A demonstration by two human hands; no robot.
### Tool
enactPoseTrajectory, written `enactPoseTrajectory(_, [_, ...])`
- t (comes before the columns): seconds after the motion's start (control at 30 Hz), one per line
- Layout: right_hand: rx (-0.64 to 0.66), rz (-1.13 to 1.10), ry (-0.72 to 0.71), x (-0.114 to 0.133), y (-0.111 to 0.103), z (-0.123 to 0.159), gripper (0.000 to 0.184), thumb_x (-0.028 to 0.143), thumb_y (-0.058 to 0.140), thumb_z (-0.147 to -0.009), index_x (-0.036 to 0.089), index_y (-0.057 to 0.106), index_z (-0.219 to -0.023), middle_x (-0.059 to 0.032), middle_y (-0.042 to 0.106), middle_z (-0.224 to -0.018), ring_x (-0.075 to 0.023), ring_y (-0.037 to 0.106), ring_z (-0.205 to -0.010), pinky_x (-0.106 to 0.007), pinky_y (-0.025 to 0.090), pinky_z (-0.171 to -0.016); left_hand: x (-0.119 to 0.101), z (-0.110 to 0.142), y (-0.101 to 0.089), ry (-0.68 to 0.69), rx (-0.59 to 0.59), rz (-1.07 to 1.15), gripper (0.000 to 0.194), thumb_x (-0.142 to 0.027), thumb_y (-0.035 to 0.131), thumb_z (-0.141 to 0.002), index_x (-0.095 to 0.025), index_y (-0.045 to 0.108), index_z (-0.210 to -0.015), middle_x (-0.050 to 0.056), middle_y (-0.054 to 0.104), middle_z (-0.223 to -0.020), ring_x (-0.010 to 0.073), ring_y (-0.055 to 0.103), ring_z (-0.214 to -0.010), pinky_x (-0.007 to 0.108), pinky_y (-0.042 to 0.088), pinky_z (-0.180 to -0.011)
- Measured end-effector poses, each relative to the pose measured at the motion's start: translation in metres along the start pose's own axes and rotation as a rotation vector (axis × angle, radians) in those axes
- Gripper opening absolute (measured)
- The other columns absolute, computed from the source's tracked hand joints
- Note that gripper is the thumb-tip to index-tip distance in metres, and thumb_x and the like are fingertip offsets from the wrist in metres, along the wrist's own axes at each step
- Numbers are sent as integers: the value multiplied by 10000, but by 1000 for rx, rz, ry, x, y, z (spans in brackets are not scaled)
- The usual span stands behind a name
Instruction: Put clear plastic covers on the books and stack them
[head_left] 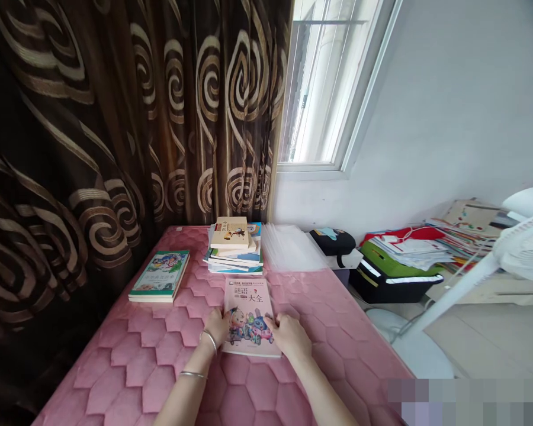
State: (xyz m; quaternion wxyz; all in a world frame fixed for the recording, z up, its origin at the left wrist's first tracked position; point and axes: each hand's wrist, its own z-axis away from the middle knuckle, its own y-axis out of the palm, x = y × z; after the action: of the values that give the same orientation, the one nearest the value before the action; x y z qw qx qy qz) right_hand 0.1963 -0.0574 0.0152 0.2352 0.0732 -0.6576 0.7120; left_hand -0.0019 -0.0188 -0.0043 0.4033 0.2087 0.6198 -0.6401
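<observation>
A pale pink paperback book (251, 316) with cartoon figures on its cover lies on the pink quilted mattress (244, 384). My left hand (217, 327) grips its left edge, fingers curled at the side. On the opposite edge, my right hand (291, 336) is closed round the book, thumb on the cover. Just beyond it stands a stack of books (235, 260), topped by a small cream book (230, 232). Green-covered books (160, 275) lie to the left, apart from my hands.
Clear plastic sheets (288, 245) lie right of the stack. A dark patterned curtain (195, 118) hangs along the left and back. Beyond the mattress's right side are a black and green storage box (391, 278), piled papers (462, 231) and a white fan (453, 296).
</observation>
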Motion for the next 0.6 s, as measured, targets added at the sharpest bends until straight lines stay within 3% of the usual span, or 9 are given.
enactPoseTrajectory(0.2, [16,-77,27,0,-1,-6,473,545,380,-882,156,642,-939,-169,711,-951,-322,672,-925,-339,462,-653,11,3,9,92,-102,155,66,-205,536,-793,-163,562,-750,98,685,-782,217,659,-771,331,479,-719])
enactPoseTrajectory(0.4, [73,-203,-67,2,1,-13,640,596,245,-907,153,678,-745,-174,724,-812,-274,686,-849,-301,446,-661,15,13,6,158,-167,365,88,-277,558,-757,-198,520,-746,61,672,-790,205,647,-827,332,492,-763])
enactPoseTrajectory(0.5, [19,-262,-107,4,5,-14,598,552,241,-923,176,670,-743,-147,727,-811,-249,680,-828,-288,434,-663,16,16,4,147,-169,467,192,-376,603,-727,-203,519,-740,57,666,-779,210,645,-825,326,493,-745])
enactPoseTrajectory(0.6, [2,-448,-103,3,8,-19,442,484,368,-895,194,641,-704,-109,722,-791,-238,662,-813,-280,427,-669,17,15,4,105,-129,568,319,-486,633,-681,-192,528,-748,43,648,-727,206,645,-763,307,489,-661])
